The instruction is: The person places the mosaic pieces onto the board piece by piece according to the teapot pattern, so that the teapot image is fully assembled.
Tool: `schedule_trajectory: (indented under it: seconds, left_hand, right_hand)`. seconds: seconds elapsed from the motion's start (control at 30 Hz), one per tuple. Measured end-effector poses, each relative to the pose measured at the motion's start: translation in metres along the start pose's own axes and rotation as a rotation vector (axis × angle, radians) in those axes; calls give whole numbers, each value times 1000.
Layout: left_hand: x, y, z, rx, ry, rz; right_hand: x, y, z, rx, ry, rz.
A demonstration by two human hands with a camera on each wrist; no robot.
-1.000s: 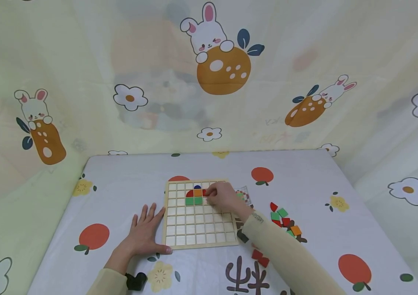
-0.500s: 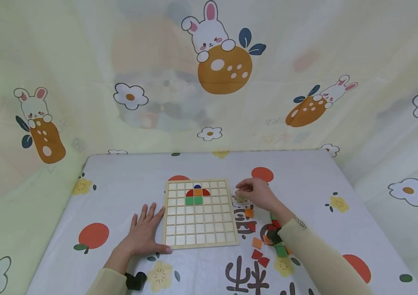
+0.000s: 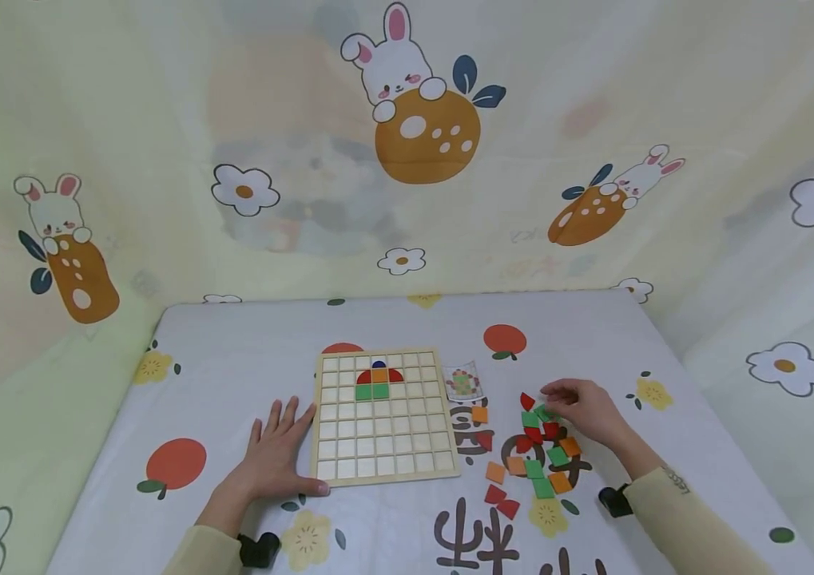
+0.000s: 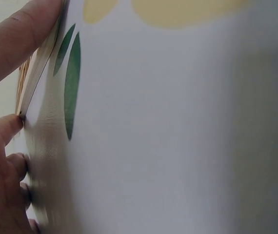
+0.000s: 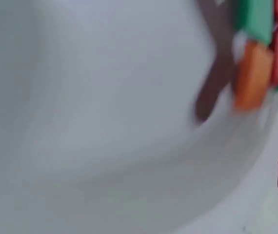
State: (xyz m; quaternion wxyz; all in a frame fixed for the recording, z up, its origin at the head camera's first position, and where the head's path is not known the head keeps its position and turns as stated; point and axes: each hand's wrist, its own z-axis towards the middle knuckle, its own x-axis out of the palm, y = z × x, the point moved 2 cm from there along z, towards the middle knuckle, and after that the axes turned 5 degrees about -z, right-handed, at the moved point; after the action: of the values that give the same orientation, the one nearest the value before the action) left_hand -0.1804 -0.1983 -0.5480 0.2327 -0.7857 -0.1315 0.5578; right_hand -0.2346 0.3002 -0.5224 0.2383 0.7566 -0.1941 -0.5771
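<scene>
A wooden grid board (image 3: 387,471) lies on the table, with a blue half-round piece (image 3: 379,365), two red quarter-round pieces (image 3: 395,375), an orange square (image 3: 379,374) and two green squares (image 3: 381,390) in its upper cells. My left hand (image 3: 273,455) rests spread at the board's left edge; in the left wrist view the fingers (image 4: 7,127) touch its side. My right hand (image 3: 586,409) is over the far end of the loose tiles, its fingers loosely bent beside a green tile (image 3: 542,413). Nothing is visibly held in it; the fingertips partly cover the tile.
A small pattern card (image 3: 463,382) lies against the board's right side. Several loose red, green and orange tiles (image 3: 534,469) are scattered right of the board, a few overlapping. A printed cloth (image 3: 234,343) covers the table, and a patterned curtain (image 3: 320,263) hangs behind it.
My right hand has left the red quarter-round piece in the board, passed over the card and moved right to the loose tiles. My left hand has stayed at the board.
</scene>
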Motion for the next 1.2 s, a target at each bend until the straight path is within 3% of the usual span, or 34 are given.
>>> schedule_trajectory:
  seconds: [0.3, 0.5, 0.87, 1.0, 1.2]
  left_hand:
    - [-1, 0, -1, 10, 6, -20]
    - [-2, 0, -2, 12, 10, -29]
    - [-1, 0, -2, 11, 1, -17]
    - [-1, 0, -2, 14, -1, -20]
    - [-1, 0, -2, 13, -1, -26]
  right_hand:
    - [0, -22, -5, -47, 83, -17]
    - [2, -24, -1, -74, 73, -42]
    - [6, -30, -1, -8, 46, -48]
    - [5, -22, -1, -13, 29, -37]
    - [14, 16, 10, -42, -24, -27]
